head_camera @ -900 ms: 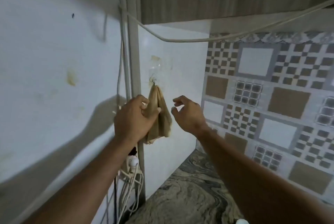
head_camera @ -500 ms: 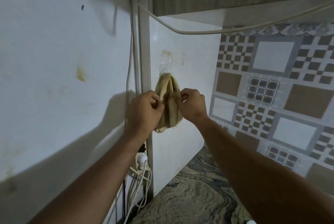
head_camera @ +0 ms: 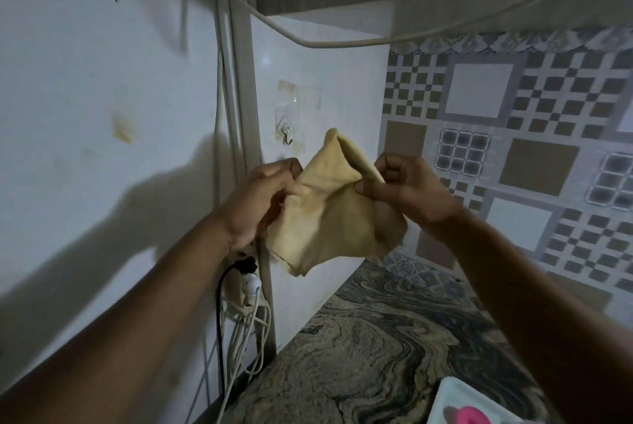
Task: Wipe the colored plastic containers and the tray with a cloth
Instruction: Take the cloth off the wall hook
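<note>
- Tan cloth (head_camera: 329,214) pinched between left hand (head_camera: 263,201) and right hand (head_camera: 407,190), clear of wall hook (head_camera: 287,136).
- White tray (head_camera: 455,399) at lower right on marbled counter (head_camera: 370,348).

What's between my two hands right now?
In the head view, the yellow cloth spans the gap: the left hand and right hand each pinch an upper edge, clear of the wall hook.

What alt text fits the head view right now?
Both hands, left hand and right hand, hold a tan cloth spread in the air below an empty wall hook. A white tray holding something pink sits on the marbled counter at bottom right.
</note>
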